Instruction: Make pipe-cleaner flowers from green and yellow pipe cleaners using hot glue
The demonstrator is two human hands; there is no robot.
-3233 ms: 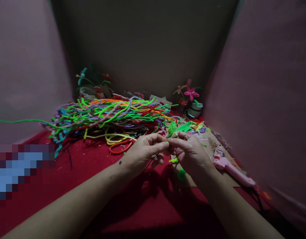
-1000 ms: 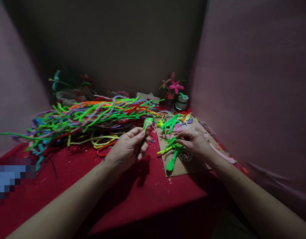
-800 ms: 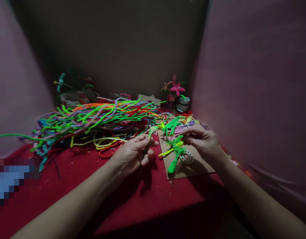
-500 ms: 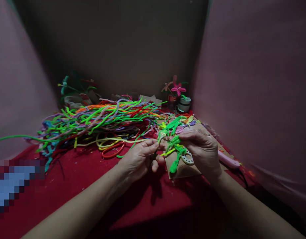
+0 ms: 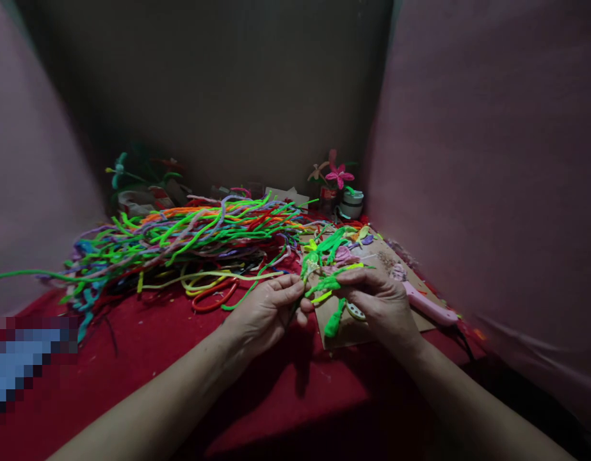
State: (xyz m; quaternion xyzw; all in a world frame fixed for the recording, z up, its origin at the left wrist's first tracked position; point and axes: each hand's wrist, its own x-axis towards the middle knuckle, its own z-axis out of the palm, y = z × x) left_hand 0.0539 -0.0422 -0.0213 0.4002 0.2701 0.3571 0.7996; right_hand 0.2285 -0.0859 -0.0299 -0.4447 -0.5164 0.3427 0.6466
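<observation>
Pinched between my left hand's (image 5: 271, 314) thumb and fingers is a small pipe-cleaner flower (image 5: 311, 266), green with whitish bits on it. Just to its right, my right hand (image 5: 379, 301) has its fingertips closed on a green pipe-cleaner leaf (image 5: 330, 284), which reaches toward the flower. Whether leaf and flower touch, I cannot tell. Below the right hand's fingers hangs or lies another green leaf-shaped piece (image 5: 332, 321) over the cardboard (image 5: 346, 339). A pale disc with holes (image 5: 355, 311) is partly covered by the right hand.
A big heap of coloured pipe cleaners (image 5: 203, 230) spreads across the left of the red cloth (image 5: 146, 365). A pink glue gun (image 5: 432, 306) lies right of the cardboard. Behind stand a pink pipe-cleaner flower (image 5: 340, 176) and a small pale pot (image 5: 351, 203). Pink sheets (image 5: 492, 160) hang at the sides.
My right hand has moved a little left and down, bringing the green leaf closer to the flower in my left hand. The left hand has stayed nearly still.
</observation>
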